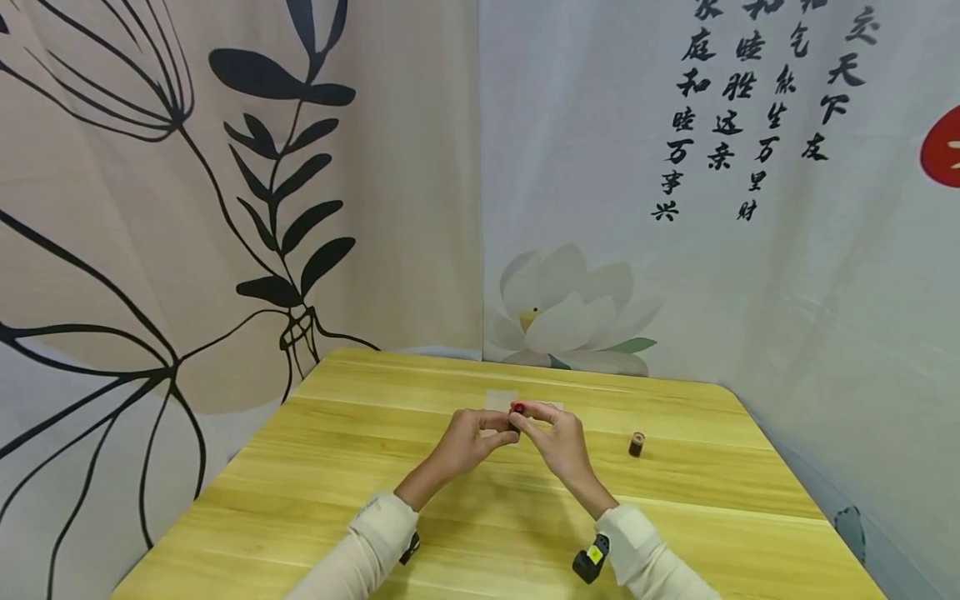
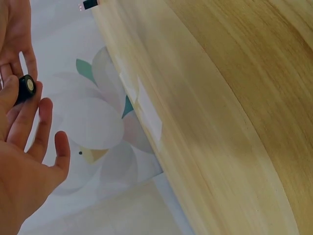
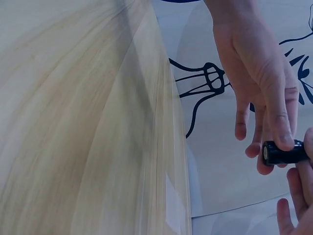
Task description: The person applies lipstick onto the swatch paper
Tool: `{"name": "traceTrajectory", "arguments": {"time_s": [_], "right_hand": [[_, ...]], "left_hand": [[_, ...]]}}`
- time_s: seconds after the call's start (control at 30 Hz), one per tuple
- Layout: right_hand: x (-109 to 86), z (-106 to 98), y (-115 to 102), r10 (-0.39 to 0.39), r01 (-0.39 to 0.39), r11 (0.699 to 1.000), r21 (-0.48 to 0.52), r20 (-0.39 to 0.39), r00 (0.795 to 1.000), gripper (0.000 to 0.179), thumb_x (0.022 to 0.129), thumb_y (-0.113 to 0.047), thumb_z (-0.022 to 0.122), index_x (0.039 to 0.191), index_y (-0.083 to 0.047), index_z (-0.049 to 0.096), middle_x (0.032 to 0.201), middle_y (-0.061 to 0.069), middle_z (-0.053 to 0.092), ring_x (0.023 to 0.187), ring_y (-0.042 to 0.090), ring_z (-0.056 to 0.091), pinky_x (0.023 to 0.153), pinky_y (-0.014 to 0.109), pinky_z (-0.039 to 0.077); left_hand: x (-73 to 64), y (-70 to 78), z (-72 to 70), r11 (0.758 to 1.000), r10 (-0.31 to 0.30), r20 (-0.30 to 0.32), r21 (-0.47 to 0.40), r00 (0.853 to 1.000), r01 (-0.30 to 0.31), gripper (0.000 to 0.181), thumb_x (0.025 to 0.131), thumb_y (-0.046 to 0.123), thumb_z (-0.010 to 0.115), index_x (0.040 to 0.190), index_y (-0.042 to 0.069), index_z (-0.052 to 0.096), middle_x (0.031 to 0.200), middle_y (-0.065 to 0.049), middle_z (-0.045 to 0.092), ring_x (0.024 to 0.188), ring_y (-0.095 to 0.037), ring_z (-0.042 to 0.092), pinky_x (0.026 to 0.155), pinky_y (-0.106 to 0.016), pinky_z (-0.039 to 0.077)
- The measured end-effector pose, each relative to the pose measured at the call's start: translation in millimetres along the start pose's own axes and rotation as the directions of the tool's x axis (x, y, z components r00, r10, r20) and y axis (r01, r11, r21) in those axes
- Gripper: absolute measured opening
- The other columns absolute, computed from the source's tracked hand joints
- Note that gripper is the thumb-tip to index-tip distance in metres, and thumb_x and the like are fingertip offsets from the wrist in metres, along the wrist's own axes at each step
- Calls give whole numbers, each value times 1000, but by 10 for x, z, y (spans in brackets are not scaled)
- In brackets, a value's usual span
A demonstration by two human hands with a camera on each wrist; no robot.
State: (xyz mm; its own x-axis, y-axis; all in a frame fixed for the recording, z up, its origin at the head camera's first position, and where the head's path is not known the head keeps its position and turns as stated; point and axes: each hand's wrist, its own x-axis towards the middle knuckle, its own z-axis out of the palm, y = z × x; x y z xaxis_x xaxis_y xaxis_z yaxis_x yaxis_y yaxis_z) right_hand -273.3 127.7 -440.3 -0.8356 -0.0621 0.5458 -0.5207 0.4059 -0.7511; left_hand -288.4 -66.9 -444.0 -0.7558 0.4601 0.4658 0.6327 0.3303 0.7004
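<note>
Both hands (image 1: 461, 442) (image 1: 561, 442) pinch one dark cylinder (image 3: 282, 157) between their fingertips, raised above the tabletop (image 1: 337, 467). Long axis roughly upright: red end (image 1: 518, 407) up, pale end (image 2: 30, 85) facing the tabletop. A second cylinder (image 1: 636, 444) stands upright, right of the right hand, well apart. Pale sheets (image 1: 501, 400) lie just beyond the hands, partly hidden by them.

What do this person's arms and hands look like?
Cream sleeves stop short of the left hand and right hand, both gloveless. A black device with a yellow mark sits at the right cuff; a dark piece shows beside the left cuff.
</note>
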Motion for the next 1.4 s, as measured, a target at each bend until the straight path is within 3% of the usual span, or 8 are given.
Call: {"name": "traceTrajectory", "arguments": {"time_s": [0.37,0.5,0.67,0.8,0.93,1.1,1.4], "right_hand": [[-6,38,24,20,-19,999,42,-21,1000,22,90,-30,83,109,-18,82,97,-6,78,101,22,72,92,57,54],[-1,17,32,6,-8,998,66,34,999,24,93,-27,80,114,-16,80,103,-3,77,104,24,70,95,54,54],[22,-88,66,-27,1,990,142,181,983,31,101,-21,70,130,-12,72,122,5,72,116,30,67,98,50,54],[30,-162,82,-33,-12,987,162,278,960,34,105,-24,65,137,-13,69,132,7,68,123,32,64,102,51,52],[17,-180,85,-42,-22,982,189,326,944,34,106,-24,63,138,-14,68,134,5,68,126,31,62,104,50,51],[5,-166,73,-10,-48,980,191,291,957,31,103,-24,67,132,-14,72,126,4,73,124,29,64,103,49,51],[28,-143,42,49,-81,984,159,196,979,26,98,-28,75,121,-16,78,119,1,74,119,26,67,103,61,48]], "left_hand": [[-23,-1,17,998,22,-44,63,999,-19,25,94,23,77,117,12,80,100,4,79,102,-17,74,93,-48,57],[-31,10,9,999,0,-29,39,1000,1,26,94,23,78,118,13,80,102,5,79,104,-14,73,95,-43,57],[-39,42,-63,998,-36,61,-49,997,39,26,99,24,72,123,15,77,116,4,77,110,-14,71,99,-47,54],[-43,79,-136,993,-64,173,-90,983,80,26,104,25,65,128,20,75,124,5,74,114,-12,68,100,-46,50],[-53,94,-142,989,-69,235,-112,970,97,27,106,25,62,129,25,74,129,8,72,119,-11,65,100,-43,49],[-63,79,-124,989,-66,236,-111,970,94,26,107,25,61,128,26,75,129,11,71,119,-11,65,100,-40,49],[-39,87,-116,993,-35,183,-101,982,54,26,105,23,63,128,17,75,127,4,73,115,-13,68,98,-39,52]]}}
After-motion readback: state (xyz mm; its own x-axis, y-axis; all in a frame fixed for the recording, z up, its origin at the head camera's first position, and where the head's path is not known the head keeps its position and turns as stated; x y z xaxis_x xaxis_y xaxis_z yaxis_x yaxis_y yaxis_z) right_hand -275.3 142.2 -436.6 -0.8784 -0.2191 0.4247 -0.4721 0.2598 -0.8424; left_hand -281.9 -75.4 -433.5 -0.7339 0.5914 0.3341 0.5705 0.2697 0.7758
